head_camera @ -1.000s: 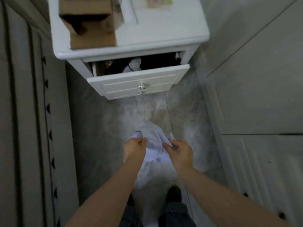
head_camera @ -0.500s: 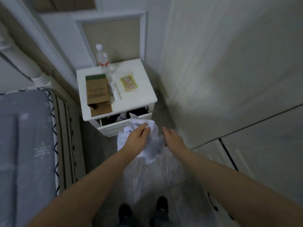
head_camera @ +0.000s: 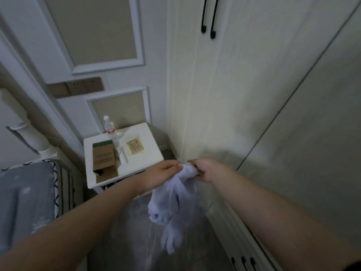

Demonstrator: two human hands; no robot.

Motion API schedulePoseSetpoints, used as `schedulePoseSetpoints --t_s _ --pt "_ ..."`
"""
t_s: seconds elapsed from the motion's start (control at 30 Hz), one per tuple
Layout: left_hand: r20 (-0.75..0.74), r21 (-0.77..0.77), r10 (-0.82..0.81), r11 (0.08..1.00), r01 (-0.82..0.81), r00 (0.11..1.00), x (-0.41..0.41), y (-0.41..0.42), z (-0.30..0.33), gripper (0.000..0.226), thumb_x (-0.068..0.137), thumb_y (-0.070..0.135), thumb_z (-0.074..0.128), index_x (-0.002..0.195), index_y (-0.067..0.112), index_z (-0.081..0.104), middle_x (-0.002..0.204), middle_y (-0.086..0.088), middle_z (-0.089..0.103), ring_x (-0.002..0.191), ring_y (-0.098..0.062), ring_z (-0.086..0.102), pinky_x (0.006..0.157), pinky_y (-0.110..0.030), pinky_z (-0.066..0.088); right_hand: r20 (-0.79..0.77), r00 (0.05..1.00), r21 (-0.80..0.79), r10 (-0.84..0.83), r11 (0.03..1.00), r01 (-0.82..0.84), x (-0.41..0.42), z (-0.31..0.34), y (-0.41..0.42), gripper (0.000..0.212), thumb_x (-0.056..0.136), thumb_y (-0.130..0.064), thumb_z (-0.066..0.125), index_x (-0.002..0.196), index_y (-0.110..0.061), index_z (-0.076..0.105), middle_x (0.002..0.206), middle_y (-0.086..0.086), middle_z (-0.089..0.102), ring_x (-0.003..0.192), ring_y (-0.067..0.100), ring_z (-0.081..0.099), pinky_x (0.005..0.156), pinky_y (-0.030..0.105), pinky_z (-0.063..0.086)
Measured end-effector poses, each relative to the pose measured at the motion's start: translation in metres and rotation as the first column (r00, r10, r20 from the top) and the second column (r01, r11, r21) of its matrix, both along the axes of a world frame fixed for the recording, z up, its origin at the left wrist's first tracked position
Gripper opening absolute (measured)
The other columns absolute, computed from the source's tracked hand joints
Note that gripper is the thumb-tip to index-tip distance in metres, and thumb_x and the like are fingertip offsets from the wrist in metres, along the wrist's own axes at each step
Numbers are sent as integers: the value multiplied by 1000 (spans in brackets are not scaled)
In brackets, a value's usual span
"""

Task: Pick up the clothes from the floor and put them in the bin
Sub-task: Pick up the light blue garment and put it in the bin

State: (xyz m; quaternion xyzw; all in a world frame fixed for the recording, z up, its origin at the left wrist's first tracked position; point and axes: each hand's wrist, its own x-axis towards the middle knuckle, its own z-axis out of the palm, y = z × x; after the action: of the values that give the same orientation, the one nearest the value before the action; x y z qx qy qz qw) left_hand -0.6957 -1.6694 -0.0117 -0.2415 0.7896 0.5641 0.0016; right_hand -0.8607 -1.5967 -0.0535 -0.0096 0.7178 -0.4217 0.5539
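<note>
A white garment (head_camera: 173, 204) hangs off the floor in the middle of the head view, drooping down over the grey tiles. My left hand (head_camera: 159, 176) pinches its top edge from the left. My right hand (head_camera: 208, 170) grips the same bunched top edge from the right, close to the left hand. No bin is in view.
A white nightstand (head_camera: 148, 153) stands ahead at the left, bearing a cardboard box (head_camera: 103, 159), a water bottle (head_camera: 110, 129) and a small packet (head_camera: 135, 146). A bed (head_camera: 25, 196) runs along the left. Wardrobe doors (head_camera: 254, 114) close off the right, leaving a narrow tiled aisle.
Both hands have lifted the white garment from the floor to about nightstand height. The view has tilted upward, now showing the wall and wardrobe handles.
</note>
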Motion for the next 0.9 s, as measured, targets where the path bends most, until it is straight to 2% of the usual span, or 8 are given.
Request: schedulePoseSetpoints --t_s 0.17,0.27,0.37,0.43,0.53,0.7,0.8,0.9 --pt "134 -156 -146 974 166 980 -8 5 0 39 100 41 35 124 22 59 122 8 59 110 -10 55 101 -25 39 -5 978 -171 -208 964 204 -11 67 30 19 99 -6 44 97 -4 62 88 12 58 82 23 56 81 37 48" --pt "129 19 -151 988 150 980 -16 9 -6 43 98 45 36 131 24 55 134 12 52 126 -11 47 113 -31 31 -44 957 -278 -287 924 264 -5 91 44 31 93 1 36 95 -9 65 98 8 59 93 20 54 78 33 49" --pt "79 231 -154 964 132 985 -28 15 -7 24 98 40 43 110 24 56 110 6 62 103 -10 55 96 -19 43 -152 924 -281 -350 912 299 11 110 55 23 82 -18 64 98 -3 70 109 14 66 109 26 59 92 39 52" --pt "101 284 -186 947 150 977 -37 15 -10 33 93 46 50 112 20 58 118 -10 64 102 -24 63 97 -36 51 -266 886 -297 -381 906 300 17 120 64 22 81 -18 65 97 -5 73 107 13 69 105 25 63 92 38 54" --pt "87 342 -130 935 93 988 -55 7 -14 55 90 30 61 139 20 38 134 -7 52 104 -31 63 92 -51 54 -359 834 -356 -419 887 292 27 134 85 29 93 -7 44 85 -15 71 86 2 65 81 15 60 67 23 49" --pt "-36 69 -345 936 346 938 -84 13 -10 98 79 31 75 154 24 11 147 5 32 137 -24 40 103 -35 41 -428 757 -445 -495 844 300 57 141 134 20 90 -8 60 105 -9 72 99 9 70 96 22 64 91 37 51" --pt "-157 25 -558 822 568 815 -94 42 3 71 79 25 76 141 18 41 132 4 53 120 -9 54 91 -21 44 -429 726 -463 -538 820 335 84 149 167 28 87 -7 67 115 -10 70 107 8 74 103 22 69 94 34 53" --pt "-136 33 -761 636 771 634 -96 83 17 38 86 24 69 122 23 57 93 3 68 75 8 66 61 -9 49 -504 661 -421 -555 827 373 110 160 203 37 84 -5 70 120 -15 68 119 7 71 117 21 64 103 32 49"
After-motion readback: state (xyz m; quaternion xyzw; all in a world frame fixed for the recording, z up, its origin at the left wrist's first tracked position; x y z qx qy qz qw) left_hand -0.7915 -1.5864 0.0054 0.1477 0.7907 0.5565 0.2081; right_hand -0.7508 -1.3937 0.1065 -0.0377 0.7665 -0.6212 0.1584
